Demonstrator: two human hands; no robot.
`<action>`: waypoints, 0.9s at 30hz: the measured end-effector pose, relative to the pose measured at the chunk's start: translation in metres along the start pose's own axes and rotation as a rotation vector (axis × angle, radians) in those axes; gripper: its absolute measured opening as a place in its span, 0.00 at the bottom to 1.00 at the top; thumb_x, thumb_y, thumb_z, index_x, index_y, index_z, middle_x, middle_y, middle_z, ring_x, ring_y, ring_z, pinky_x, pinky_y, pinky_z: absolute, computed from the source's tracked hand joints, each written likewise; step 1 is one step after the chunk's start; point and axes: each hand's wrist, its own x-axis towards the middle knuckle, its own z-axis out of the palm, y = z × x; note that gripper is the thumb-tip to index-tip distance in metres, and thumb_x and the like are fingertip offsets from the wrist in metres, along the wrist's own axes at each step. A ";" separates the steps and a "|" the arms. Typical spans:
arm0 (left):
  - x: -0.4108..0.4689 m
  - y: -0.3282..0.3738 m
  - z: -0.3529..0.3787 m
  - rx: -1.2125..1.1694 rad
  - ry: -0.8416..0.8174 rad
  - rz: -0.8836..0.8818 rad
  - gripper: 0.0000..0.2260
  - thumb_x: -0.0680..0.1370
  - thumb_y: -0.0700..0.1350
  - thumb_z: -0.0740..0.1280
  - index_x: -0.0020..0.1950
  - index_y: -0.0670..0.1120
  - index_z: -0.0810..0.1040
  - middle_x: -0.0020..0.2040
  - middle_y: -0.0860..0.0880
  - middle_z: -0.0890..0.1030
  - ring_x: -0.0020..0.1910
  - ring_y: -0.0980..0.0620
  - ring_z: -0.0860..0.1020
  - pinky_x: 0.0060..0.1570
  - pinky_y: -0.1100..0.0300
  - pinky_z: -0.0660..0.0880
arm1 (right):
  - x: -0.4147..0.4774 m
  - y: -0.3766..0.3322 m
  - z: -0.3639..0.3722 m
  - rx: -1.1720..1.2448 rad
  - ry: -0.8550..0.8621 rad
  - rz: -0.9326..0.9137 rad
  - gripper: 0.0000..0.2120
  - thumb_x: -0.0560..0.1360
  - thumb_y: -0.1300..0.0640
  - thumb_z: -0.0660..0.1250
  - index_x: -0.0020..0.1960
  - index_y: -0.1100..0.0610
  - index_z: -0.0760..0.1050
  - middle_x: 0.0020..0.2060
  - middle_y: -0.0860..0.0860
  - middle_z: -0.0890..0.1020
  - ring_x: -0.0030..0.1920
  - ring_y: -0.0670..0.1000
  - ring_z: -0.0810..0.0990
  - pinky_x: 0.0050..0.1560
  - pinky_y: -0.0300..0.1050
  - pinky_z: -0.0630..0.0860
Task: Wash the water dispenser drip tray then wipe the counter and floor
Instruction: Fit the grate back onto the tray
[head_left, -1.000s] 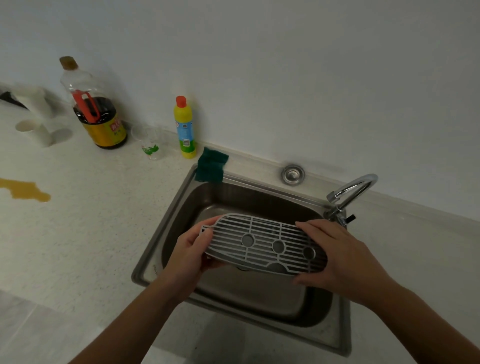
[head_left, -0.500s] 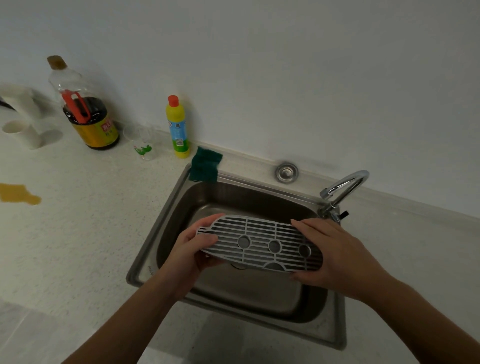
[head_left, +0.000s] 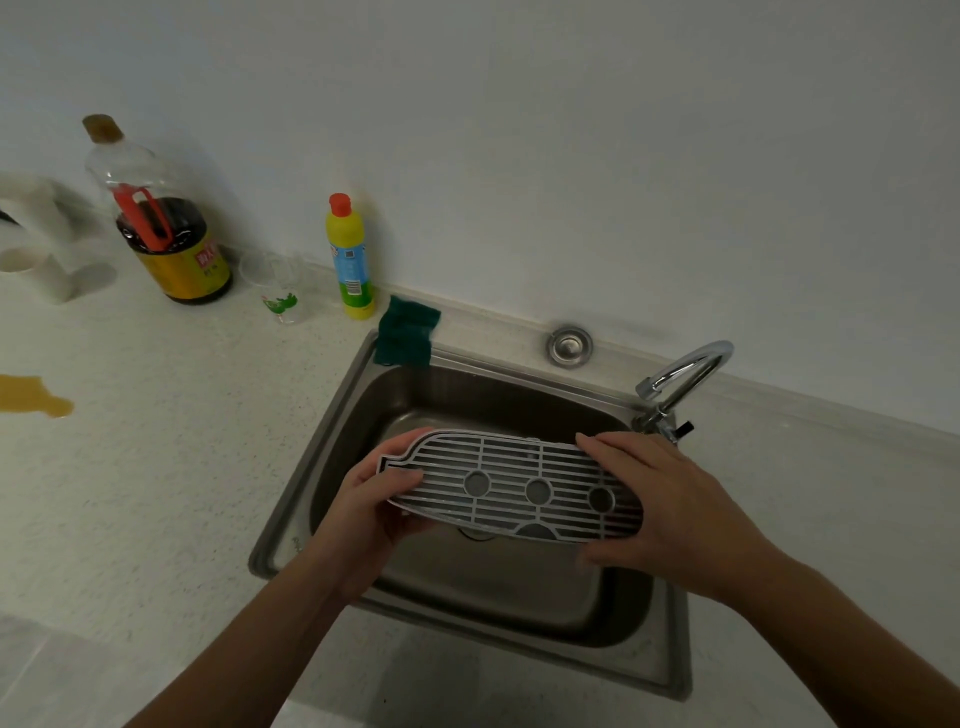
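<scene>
On your far left sits one white paper cup (head_left: 23, 270), contents not readable from here, and on the counter (head_left: 156, 467) in front of it lies one amber puddle (head_left: 31, 397). Next come two bottles: a large clear bottle (head_left: 156, 228) with a red handle, roughly half full of dark liquid, and a slim yellow detergent bottle (head_left: 352, 260) with a red cap. Between them stands one clear plastic cup (head_left: 278, 291), seemingly empty. One dark green sponge (head_left: 406, 332) rests across the sink's back left corner. You have one steel sink (head_left: 332, 426), its basin holding nothing visible but the drain. Your left hand (head_left: 363, 512) grips the narrow left end of the single grey drip tray grille (head_left: 511, 486), thumb on top and fingers curled beneath. The grille hangs above the basin, three round discs along its slats. Your right hand (head_left: 675, 512) clasps its right end, fingers spread over the top. One chrome strainer plug (head_left: 570, 345) sits behind the sink, and one curved faucet (head_left: 680, 379) stands at the right corner.
</scene>
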 end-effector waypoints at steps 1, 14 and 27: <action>0.001 0.000 -0.002 -0.006 0.008 0.003 0.24 0.75 0.44 0.70 0.71 0.46 0.77 0.68 0.38 0.79 0.62 0.39 0.81 0.53 0.46 0.82 | -0.001 0.001 0.000 0.082 0.043 0.041 0.52 0.65 0.23 0.69 0.82 0.41 0.55 0.74 0.38 0.64 0.69 0.36 0.59 0.71 0.42 0.60; 0.001 -0.007 -0.026 0.004 0.054 0.032 0.24 0.76 0.45 0.69 0.73 0.47 0.75 0.69 0.40 0.79 0.65 0.37 0.80 0.54 0.46 0.82 | -0.004 -0.004 0.014 0.240 0.527 0.286 0.09 0.77 0.55 0.72 0.57 0.50 0.79 0.51 0.46 0.75 0.50 0.43 0.74 0.52 0.40 0.74; 0.005 -0.008 -0.002 0.078 0.060 0.041 0.23 0.78 0.56 0.68 0.72 0.50 0.77 0.68 0.42 0.80 0.65 0.39 0.80 0.55 0.47 0.82 | 0.038 -0.062 0.030 -0.077 0.008 0.061 0.22 0.82 0.35 0.48 0.52 0.46 0.76 0.41 0.43 0.78 0.42 0.45 0.76 0.50 0.46 0.77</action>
